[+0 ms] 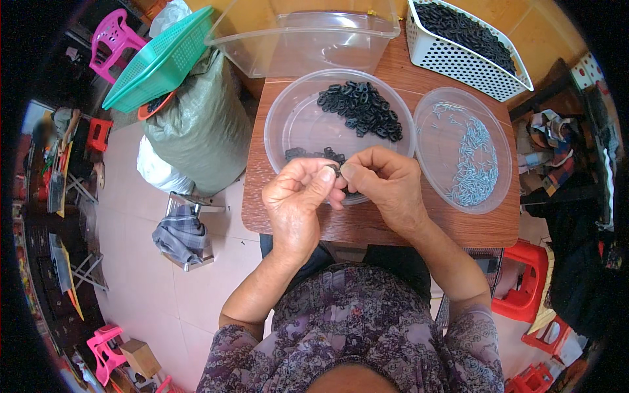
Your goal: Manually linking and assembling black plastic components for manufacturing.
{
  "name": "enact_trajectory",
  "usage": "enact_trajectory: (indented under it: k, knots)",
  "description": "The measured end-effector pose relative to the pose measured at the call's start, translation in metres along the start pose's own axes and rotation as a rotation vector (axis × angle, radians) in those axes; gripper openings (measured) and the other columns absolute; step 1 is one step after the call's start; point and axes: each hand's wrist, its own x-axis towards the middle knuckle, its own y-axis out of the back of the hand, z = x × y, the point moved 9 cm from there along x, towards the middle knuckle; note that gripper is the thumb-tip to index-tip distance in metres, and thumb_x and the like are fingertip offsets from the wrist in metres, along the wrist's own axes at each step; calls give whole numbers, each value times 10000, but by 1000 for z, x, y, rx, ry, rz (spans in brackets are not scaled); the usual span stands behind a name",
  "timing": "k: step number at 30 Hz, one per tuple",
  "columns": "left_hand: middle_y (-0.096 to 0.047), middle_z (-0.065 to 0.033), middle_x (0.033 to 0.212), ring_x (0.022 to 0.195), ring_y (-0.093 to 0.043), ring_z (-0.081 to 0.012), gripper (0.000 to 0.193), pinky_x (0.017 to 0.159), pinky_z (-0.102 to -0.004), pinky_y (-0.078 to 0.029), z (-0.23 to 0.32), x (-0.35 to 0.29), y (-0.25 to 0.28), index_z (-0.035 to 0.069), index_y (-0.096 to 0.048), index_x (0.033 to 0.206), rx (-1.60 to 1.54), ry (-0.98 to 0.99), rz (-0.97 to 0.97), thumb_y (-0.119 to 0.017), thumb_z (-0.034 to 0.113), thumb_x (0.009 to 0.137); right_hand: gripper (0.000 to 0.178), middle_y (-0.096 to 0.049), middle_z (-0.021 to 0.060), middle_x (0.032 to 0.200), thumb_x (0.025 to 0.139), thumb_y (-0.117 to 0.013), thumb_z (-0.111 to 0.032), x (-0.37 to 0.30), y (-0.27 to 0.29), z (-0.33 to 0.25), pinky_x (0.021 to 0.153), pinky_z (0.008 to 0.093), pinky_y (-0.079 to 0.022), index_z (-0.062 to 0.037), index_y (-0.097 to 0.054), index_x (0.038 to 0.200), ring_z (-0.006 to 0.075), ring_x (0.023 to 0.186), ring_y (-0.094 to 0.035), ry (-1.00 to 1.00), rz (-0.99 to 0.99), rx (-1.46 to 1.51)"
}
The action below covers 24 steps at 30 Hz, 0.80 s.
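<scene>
My left hand (303, 185) pinches a small black oval part (335, 168) between thumb and fingers, above the near rim of a round clear tub (278, 124). Thumb and forefinger of my right hand (383, 182) are closed at that same part; whether they also hold something tiny is hidden. Inside the tub, a large heap of black oval parts (362, 108) lies at the far right, and a smaller heap (311, 154) lies at the near side, partly behind my hands. To the right, a round clear lid (429, 154) carries many small silvery screws (475, 164).
A brown wooden table (262, 203) bears all this. At its back stand a clear rectangular bin (301, 46) and a white perforated basket (458, 69) full of black parts. A large sack (203, 131) under green baskets (157, 62) stands left; a red stool (524, 281) stands right.
</scene>
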Motion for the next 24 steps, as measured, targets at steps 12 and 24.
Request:
enact_trajectory:
  k: [12, 24]
  knots:
    - [-614, -91, 753, 602, -556, -111, 96, 523, -213, -461, 2, 0, -2, -46, -580, 880, 52, -35, -10, -565, 42, 846, 97, -624, 33, 741, 817, -597, -76, 0, -1, 1, 618, 204, -430, 19, -616, 821, 65, 673, -533, -25, -7, 4]
    - [-596, -65, 733, 553, -500, -65, 77, 507, -180, -422, 5, -2, -3, -49, -579, 870, 143, -135, 14, -553, 19, 848, 77, -562, 76, 689, 807, -571, -70, -7, -3, -4, 540, 280, -433, -8, -552, 767, 143, 601, -549, 245, 136, -289]
